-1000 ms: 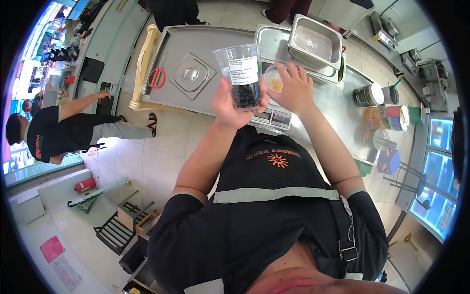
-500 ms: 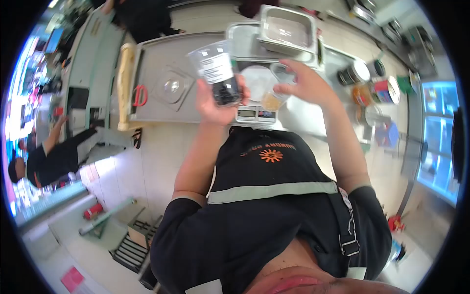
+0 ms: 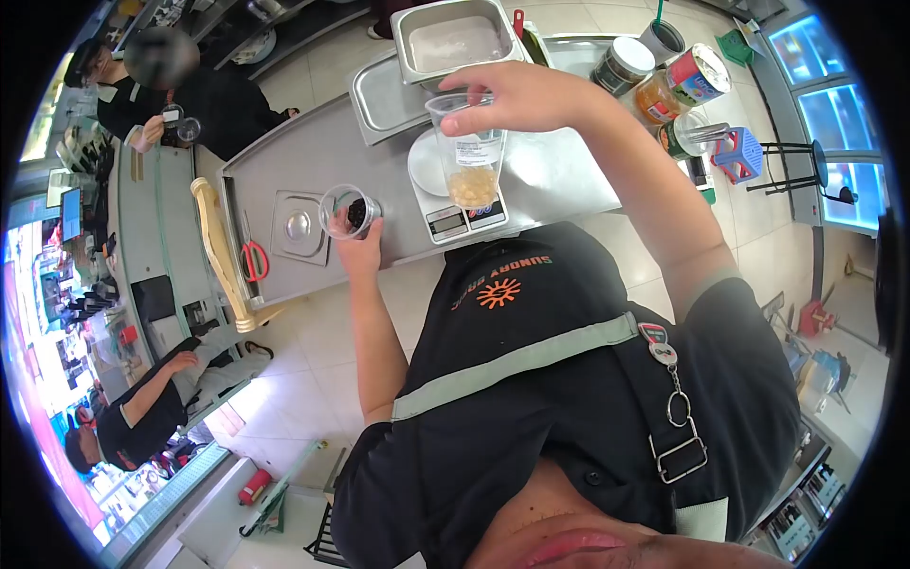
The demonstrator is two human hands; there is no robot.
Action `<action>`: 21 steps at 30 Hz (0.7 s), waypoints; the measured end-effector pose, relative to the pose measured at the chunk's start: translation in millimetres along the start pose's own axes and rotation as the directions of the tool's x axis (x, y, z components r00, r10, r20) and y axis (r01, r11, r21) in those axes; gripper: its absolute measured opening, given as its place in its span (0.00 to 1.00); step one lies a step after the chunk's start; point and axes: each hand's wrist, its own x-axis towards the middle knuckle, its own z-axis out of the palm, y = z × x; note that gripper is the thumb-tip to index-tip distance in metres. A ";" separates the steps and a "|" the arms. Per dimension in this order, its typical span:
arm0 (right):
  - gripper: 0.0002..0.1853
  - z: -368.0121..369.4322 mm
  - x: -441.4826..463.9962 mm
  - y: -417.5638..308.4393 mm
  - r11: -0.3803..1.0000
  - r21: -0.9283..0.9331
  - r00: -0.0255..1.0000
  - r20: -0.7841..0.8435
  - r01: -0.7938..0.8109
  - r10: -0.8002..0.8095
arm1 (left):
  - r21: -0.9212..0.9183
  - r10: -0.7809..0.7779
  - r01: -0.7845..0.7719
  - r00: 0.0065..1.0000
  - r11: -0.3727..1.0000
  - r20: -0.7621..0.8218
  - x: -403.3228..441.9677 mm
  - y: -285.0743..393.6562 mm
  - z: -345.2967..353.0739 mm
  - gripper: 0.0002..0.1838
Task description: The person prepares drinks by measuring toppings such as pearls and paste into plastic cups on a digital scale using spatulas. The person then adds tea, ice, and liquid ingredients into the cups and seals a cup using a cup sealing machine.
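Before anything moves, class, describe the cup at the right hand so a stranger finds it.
On the metal table, find the white scale at its near edge. Overlapping it in view, a clear, labelled cup has the right hand at its rim. Pale yellow pieces inside set it apart from the dark-filled cup in the left hand.

Left hand curled, right hand arched palm-down
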 end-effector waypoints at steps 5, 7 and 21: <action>0.48 71.4 7.7 13.2 0.912 -0.335 0.922 -0.219 0.235 -0.318 | 0.034 -0.092 0.101 0.973 0.994 -0.212 -18.7 16.8 -56.3 0.37; 0.50 102.0 10.8 16.6 0.875 -0.447 0.933 -0.197 0.187 -0.300 | -0.023 -0.049 0.044 0.949 0.999 -0.311 -2.1 35.5 -62.6 0.31; 0.43 97.6 -65.4 26.0 0.956 -0.058 0.841 -0.462 0.288 -0.282 | -0.160 -0.272 0.495 0.686 0.854 0.675 172.8 212.3 148.9 0.19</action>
